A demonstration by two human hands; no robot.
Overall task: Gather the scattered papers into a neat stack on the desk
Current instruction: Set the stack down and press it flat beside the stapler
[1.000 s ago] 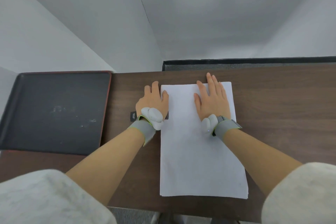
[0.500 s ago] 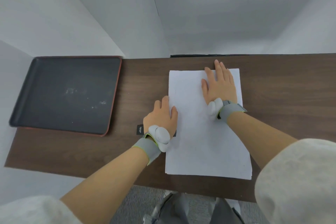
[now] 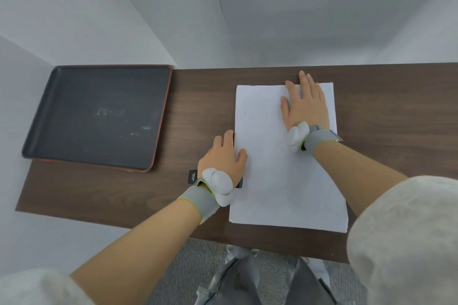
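One paper stack (image 3: 280, 168) lies on the tabletop (image 3: 396, 106), bare wood on both sides. Right hand (image 3: 306, 106) flat atop; left hand (image 3: 223, 158) spread against its left edge. One tray (image 3: 37, 131) far left.

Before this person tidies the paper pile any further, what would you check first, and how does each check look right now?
1. Papers gathered in one pile on the desk: ok.
2. Edges flush: not ok; a sheet's corner peeks out at the far right and thin edges show along the near end.
3. Right hand pinning the pile flat: ok.
4. Left hand against the pile's left edge, ready to square it: ok.
5. Stray sheets on the black tray: ok, none seen.
6. Small black item partly hidden under the left wrist: cannot tell what it is.
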